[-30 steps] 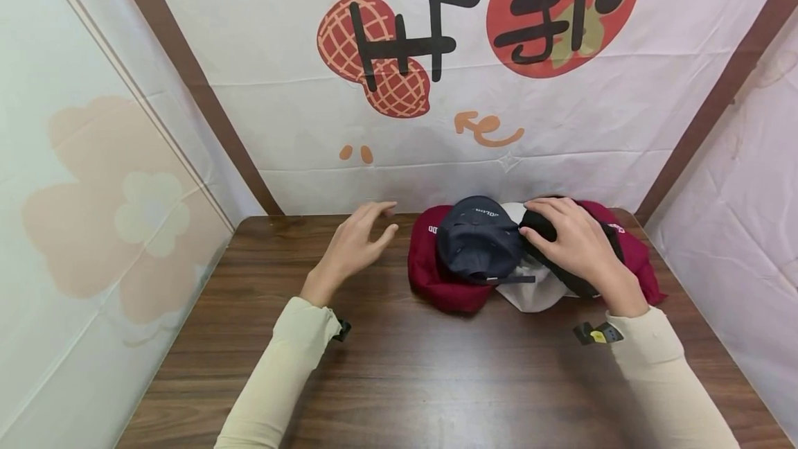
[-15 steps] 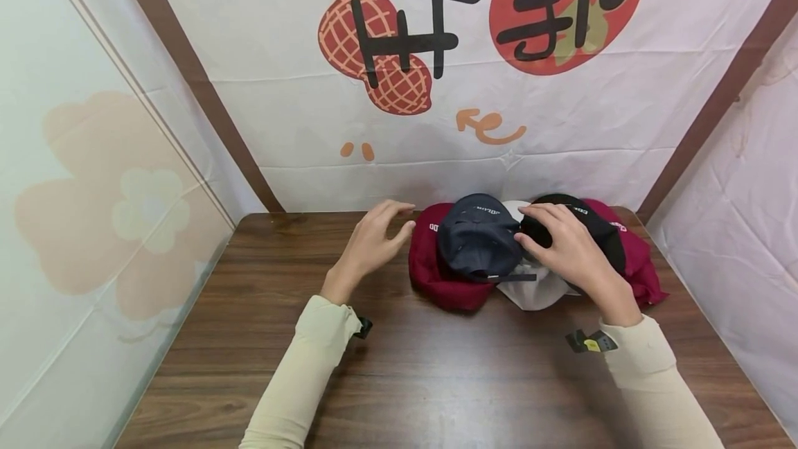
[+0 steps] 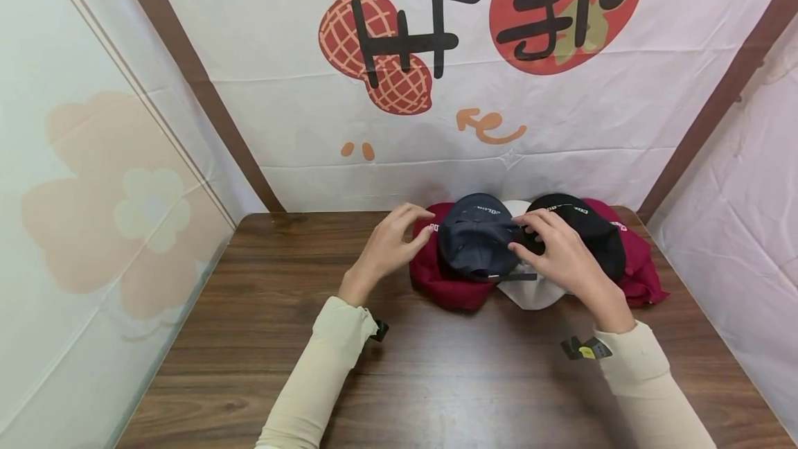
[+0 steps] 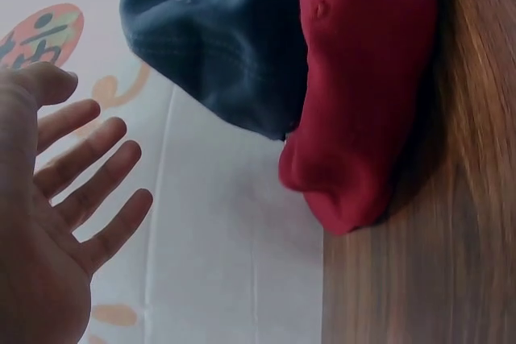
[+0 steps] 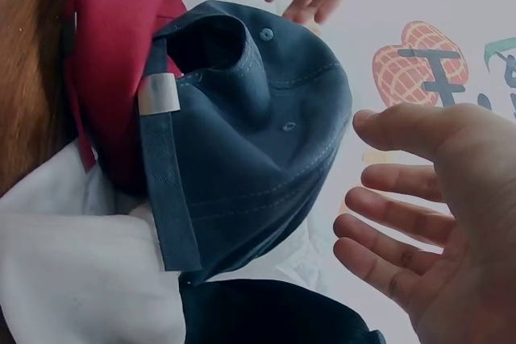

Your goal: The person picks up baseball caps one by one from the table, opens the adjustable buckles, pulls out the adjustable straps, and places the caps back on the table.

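A navy baseball cap point(image 3: 476, 241) lies on top of a dark red cap point(image 3: 451, 294) at the back of the table. To its left is my left hand point(image 3: 389, 242), fingers spread and relaxed, holding nothing; its fingertips overlap the red cap's edge in the head view. My right hand point(image 3: 561, 251) hovers at the navy cap's right side, thumb and fingers apart with nothing between them. In the right wrist view the navy cap's back strap point(image 5: 169, 187) with a metal buckle shows, and the thumb tip is right at the cap's crown.
Right of the navy cap lie a white cap point(image 3: 530, 293), a black cap point(image 3: 598, 234) and another dark red cap point(image 3: 645, 272), overlapping in a row. A printed white cloth point(image 3: 374, 186) hangs behind the wooden table point(image 3: 436, 380).
My left hand has moved right, up to the red cap's edge. My right hand has shifted left from over the black cap to the navy cap's side. The caps stay in place.
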`<state>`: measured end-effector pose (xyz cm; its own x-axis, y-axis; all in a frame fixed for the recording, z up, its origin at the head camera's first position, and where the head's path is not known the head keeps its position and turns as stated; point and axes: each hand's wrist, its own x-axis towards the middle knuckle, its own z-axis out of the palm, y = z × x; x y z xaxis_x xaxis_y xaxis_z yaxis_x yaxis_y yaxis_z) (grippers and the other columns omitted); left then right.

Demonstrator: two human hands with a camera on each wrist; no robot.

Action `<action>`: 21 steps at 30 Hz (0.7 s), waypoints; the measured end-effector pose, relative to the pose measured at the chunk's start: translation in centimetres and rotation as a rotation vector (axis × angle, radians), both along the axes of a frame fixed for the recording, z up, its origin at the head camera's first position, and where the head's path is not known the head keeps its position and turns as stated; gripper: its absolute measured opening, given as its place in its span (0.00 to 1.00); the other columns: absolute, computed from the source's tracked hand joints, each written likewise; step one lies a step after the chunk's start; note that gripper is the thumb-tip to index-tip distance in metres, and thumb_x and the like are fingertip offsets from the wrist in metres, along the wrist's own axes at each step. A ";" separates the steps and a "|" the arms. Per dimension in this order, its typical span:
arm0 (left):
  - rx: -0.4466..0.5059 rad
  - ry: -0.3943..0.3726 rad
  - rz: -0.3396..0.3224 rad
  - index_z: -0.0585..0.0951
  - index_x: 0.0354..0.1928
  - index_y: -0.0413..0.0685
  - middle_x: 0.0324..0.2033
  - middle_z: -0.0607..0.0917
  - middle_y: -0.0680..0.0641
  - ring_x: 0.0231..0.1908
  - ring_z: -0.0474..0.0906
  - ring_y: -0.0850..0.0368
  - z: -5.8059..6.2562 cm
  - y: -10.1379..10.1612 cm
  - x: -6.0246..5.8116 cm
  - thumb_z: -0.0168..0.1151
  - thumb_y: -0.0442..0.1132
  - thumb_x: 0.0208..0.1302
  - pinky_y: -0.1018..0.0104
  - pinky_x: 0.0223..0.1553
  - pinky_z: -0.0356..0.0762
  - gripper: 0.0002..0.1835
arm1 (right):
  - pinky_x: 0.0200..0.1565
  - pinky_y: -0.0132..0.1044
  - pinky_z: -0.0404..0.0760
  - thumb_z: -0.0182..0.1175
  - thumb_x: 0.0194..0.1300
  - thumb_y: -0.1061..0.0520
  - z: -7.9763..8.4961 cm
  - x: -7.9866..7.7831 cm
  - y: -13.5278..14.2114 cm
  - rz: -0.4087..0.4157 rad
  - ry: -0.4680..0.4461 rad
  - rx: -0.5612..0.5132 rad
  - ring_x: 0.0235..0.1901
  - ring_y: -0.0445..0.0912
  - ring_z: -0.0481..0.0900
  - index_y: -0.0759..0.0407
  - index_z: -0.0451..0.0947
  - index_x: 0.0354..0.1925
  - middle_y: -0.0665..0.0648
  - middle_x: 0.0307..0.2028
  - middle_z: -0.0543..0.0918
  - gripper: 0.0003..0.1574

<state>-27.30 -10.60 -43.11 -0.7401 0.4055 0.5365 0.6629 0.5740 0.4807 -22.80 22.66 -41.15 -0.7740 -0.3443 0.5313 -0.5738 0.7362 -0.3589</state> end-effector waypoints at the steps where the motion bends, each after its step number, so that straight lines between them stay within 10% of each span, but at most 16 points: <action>1: 0.000 -0.002 -0.002 0.86 0.58 0.48 0.54 0.86 0.49 0.50 0.82 0.51 0.0 0.2 0.0 0.66 0.42 0.74 0.58 0.49 0.83 0.14 | 0.50 0.53 0.84 0.78 0.62 0.58 -0.1 0.0 -0.1 0.001 0.004 -0.001 0.47 0.54 0.84 0.62 0.84 0.54 0.58 0.50 0.84 0.24; 21: -0.009 -0.039 -0.004 0.83 0.62 0.46 0.59 0.83 0.48 0.59 0.79 0.52 -0.6 2.8 0.6 0.71 0.45 0.71 0.54 0.62 0.82 0.21 | 0.46 0.50 0.84 0.79 0.60 0.57 -1.2 0.2 -1.3 -0.035 -0.006 0.017 0.45 0.50 0.81 0.60 0.83 0.53 0.57 0.47 0.83 0.24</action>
<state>-26.66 -7.82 -43.69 -0.7590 0.4131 0.5033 0.6458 0.5763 0.5009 -22.63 21.31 -42.36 -0.7891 -0.3259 0.5206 -0.5454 0.7617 -0.3498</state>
